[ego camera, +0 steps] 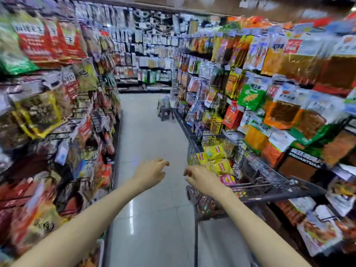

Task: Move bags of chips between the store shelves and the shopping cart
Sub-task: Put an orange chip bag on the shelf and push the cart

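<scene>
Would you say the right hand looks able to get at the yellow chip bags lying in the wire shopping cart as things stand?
Probably yes. The right hand hangs open at the near edge of the wire shopping cart, the cart is open-topped, and the yellow chip bags lie uncovered just beyond its fingers.

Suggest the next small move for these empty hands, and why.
Probably lower the right hand onto a yellow chip bag in the grey wire shopping cart: both it and the left hand hold nothing, and the right is already beside the cart's near edge.
</scene>
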`<state>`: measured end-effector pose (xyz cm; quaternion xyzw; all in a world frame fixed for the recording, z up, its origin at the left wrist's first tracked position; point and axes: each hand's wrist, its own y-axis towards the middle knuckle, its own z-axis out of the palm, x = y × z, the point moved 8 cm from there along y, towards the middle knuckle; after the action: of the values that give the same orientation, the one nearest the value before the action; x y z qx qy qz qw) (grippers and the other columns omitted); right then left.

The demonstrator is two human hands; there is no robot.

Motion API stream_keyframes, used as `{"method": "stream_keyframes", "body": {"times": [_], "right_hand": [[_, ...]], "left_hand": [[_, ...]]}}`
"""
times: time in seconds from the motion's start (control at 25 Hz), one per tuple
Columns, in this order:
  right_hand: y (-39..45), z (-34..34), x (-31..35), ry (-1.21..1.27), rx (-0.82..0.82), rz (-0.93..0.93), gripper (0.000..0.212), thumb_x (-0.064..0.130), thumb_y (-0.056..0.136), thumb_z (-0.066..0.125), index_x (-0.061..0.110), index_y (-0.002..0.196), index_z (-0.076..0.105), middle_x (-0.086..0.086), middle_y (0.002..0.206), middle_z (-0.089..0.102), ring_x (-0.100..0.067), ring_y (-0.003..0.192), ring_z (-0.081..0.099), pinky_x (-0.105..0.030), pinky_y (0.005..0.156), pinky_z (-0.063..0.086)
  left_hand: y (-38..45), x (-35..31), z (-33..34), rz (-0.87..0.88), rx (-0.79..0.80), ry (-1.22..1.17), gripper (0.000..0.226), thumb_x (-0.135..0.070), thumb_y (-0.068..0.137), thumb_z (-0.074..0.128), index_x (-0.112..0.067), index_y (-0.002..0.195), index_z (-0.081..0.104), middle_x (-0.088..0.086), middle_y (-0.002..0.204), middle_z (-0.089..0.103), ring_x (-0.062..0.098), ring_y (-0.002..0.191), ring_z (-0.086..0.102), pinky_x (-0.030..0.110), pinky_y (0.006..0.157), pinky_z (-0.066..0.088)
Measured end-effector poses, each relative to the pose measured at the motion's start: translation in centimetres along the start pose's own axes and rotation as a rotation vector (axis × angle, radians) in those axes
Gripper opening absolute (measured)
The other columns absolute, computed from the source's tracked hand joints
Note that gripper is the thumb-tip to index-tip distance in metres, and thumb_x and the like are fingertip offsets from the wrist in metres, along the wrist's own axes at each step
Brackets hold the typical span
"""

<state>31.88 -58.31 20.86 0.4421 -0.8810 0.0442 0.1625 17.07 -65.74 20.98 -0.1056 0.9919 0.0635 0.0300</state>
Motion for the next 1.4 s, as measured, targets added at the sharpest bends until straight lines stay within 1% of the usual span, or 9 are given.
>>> {"method": "stream_keyframes", "body": {"times": [0.12, 0.36, 0.56, 0.72, 0.8, 1.04, 1.2, 1.32, 1.4], "right_hand": [[5.1, 2.8, -1.4, 0.014, 0.067, -0.012, 0.020, 0.032, 0.092, 0.051, 0.024, 0.107, 0.062, -0.002, 0.111, 0.063, -0.024, 0.105, 0.060, -0.041, 0.087, 0.051], [15.9, 4.9, -8.9, 0.062, 0.065, 0.057, 0.020, 0.030, 0.094, 0.051, 0.023, 0.109, 0.063, 0.001, 0.111, 0.066, -0.021, 0.102, 0.061, -0.036, 0.082, 0.051], [24.1, 5.8, -15.6, 0.107, 0.097, 0.150, 0.016, 0.030, 0.095, 0.053, 0.024, 0.108, 0.062, 0.003, 0.109, 0.066, -0.020, 0.100, 0.060, -0.035, 0.076, 0.049], [29.0, 7.1, -19.7, 0.121, 0.151, 0.202, 0.014, 0.031, 0.094, 0.053, 0.027, 0.105, 0.061, 0.006, 0.106, 0.067, -0.020, 0.098, 0.063, -0.039, 0.081, 0.053], [30.7, 7.0, -22.2, 0.104, 0.140, 0.249, 0.016, 0.031, 0.095, 0.052, 0.025, 0.108, 0.061, 0.006, 0.109, 0.067, -0.020, 0.098, 0.063, -0.037, 0.079, 0.052], [36.3, 6.6, -32.0, 0.097, 0.116, 0.488, 0.021, 0.031, 0.099, 0.048, 0.024, 0.115, 0.060, 0.005, 0.115, 0.064, -0.020, 0.104, 0.062, -0.035, 0.078, 0.051], [38.0, 5.2, -36.9, 0.116, 0.010, 0.661, 0.021, 0.030, 0.099, 0.049, 0.024, 0.115, 0.061, 0.004, 0.113, 0.065, -0.022, 0.105, 0.062, -0.037, 0.080, 0.051], [36.5, 7.1, -39.7, 0.126, 0.009, 0.816, 0.020, 0.029, 0.098, 0.049, 0.024, 0.112, 0.062, 0.002, 0.111, 0.065, -0.022, 0.105, 0.062, -0.032, 0.075, 0.047], [33.6, 9.3, -41.4, 0.179, 0.038, 0.925, 0.017, 0.029, 0.097, 0.050, 0.022, 0.108, 0.061, 0.001, 0.108, 0.065, -0.022, 0.103, 0.063, -0.036, 0.078, 0.052]], "left_hand": [[3.6, 3.0, 2.7, -0.039, 0.037, -0.001, 0.039, -0.034, 0.097, 0.049, -0.032, 0.136, 0.049, -0.005, 0.136, 0.053, 0.025, 0.117, 0.058, 0.036, 0.088, 0.049], [15.5, 6.2, 6.0, -0.038, 0.077, -0.037, 0.037, -0.033, 0.097, 0.047, -0.034, 0.134, 0.048, -0.010, 0.134, 0.054, 0.021, 0.118, 0.056, 0.034, 0.085, 0.046], [25.4, 7.5, 8.3, 0.002, 0.131, -0.048, 0.037, -0.030, 0.098, 0.047, -0.031, 0.135, 0.048, -0.008, 0.133, 0.054, 0.022, 0.120, 0.056, 0.035, 0.090, 0.048], [32.0, 8.3, 11.3, 0.060, 0.193, -0.058, 0.038, -0.030, 0.097, 0.046, -0.029, 0.135, 0.049, -0.004, 0.132, 0.055, 0.024, 0.118, 0.057, 0.036, 0.088, 0.050], [35.8, 8.3, 12.5, 0.089, 0.216, -0.060, 0.037, -0.031, 0.098, 0.046, -0.030, 0.135, 0.048, -0.003, 0.132, 0.055, 0.027, 0.116, 0.058, 0.040, 0.088, 0.051], [50.1, 5.3, 15.9, 0.350, 0.232, -0.107, 0.036, -0.027, 0.097, 0.048, -0.026, 0.133, 0.051, 0.001, 0.128, 0.058, 0.029, 0.114, 0.060, 0.042, 0.085, 0.052], [58.3, 2.5, 18.3, 0.524, 0.269, -0.071, 0.038, -0.030, 0.096, 0.051, -0.028, 0.135, 0.051, 0.000, 0.129, 0.058, 0.026, 0.115, 0.059, 0.041, 0.079, 0.054], [61.6, -0.2, 21.2, 0.626, 0.329, -0.065, 0.039, -0.028, 0.095, 0.050, -0.030, 0.134, 0.051, -0.002, 0.132, 0.056, 0.027, 0.114, 0.060, 0.041, 0.078, 0.055], [61.8, -2.8, 24.1, 0.718, 0.413, -0.076, 0.037, -0.027, 0.096, 0.049, -0.028, 0.133, 0.050, 0.000, 0.132, 0.056, 0.029, 0.115, 0.059, 0.042, 0.082, 0.054]]}}
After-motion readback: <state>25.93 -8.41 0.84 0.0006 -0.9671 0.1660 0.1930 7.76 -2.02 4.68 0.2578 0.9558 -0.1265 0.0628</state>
